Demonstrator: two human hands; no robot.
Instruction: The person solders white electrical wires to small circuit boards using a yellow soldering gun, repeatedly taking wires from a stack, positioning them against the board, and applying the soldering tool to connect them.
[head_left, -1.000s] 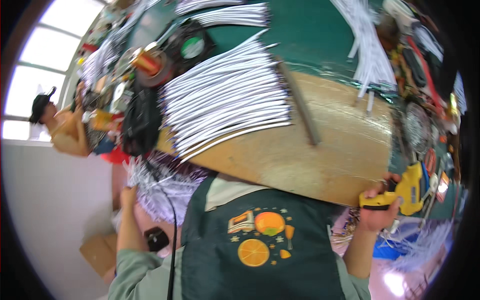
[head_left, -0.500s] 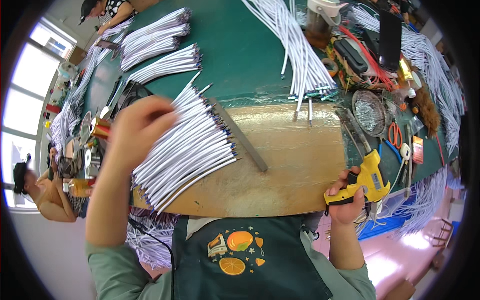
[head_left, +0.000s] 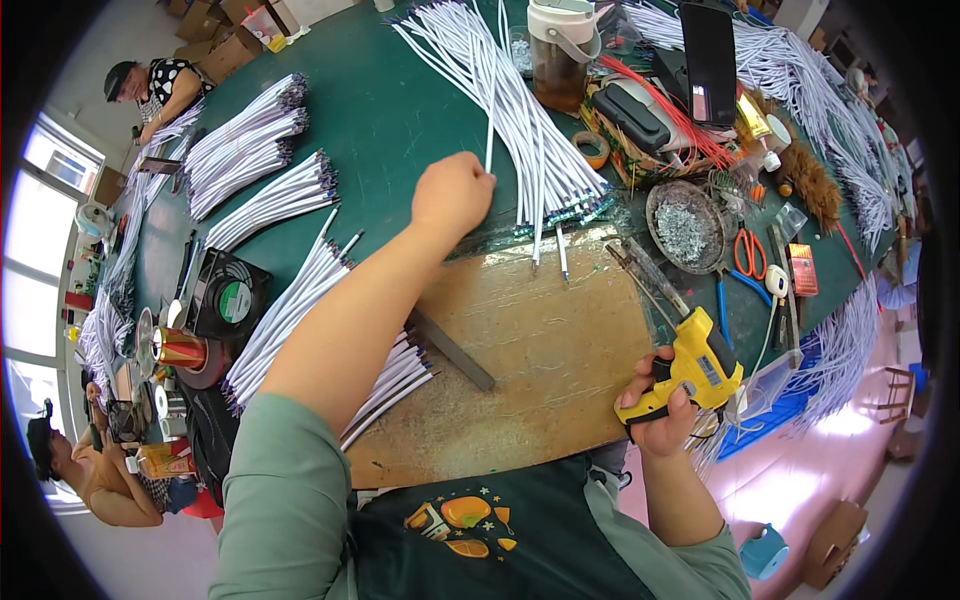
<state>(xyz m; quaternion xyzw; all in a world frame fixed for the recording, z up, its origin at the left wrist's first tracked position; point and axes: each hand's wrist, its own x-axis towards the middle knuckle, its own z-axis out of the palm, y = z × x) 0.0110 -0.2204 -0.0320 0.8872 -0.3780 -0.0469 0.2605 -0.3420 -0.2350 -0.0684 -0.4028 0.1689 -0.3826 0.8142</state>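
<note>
My left hand [head_left: 450, 200] reaches across the table, its fingers closed on the lower end of a white cable [head_left: 490, 135]. That cable lies along the left side of a loose heap of white cables [head_left: 545, 165] with dark tips. My right hand [head_left: 660, 425] is wrapped round the handle of a yellow glue gun [head_left: 705, 365], its nozzle pointing away toward the far side. Below my left forearm fans a row of white cables [head_left: 285, 295], partly hidden by the arm. A flat grey metal bar [head_left: 450, 350] rests on the brown work board [head_left: 545, 370] beside them.
A round dish of clear bits [head_left: 685, 225], red-handled scissors [head_left: 750, 255] and blue-handled pliers [head_left: 722, 310] lie right. A jug of dark liquid [head_left: 560, 60] stands at the back. A small black fan [head_left: 230, 295] and tied cable bundles [head_left: 250, 145] are left, where two people sit.
My left hand has swung from above the near cable row to the far heap and taken hold of one cable. My right hand keeps the glue gun; the whole view has shifted.
</note>
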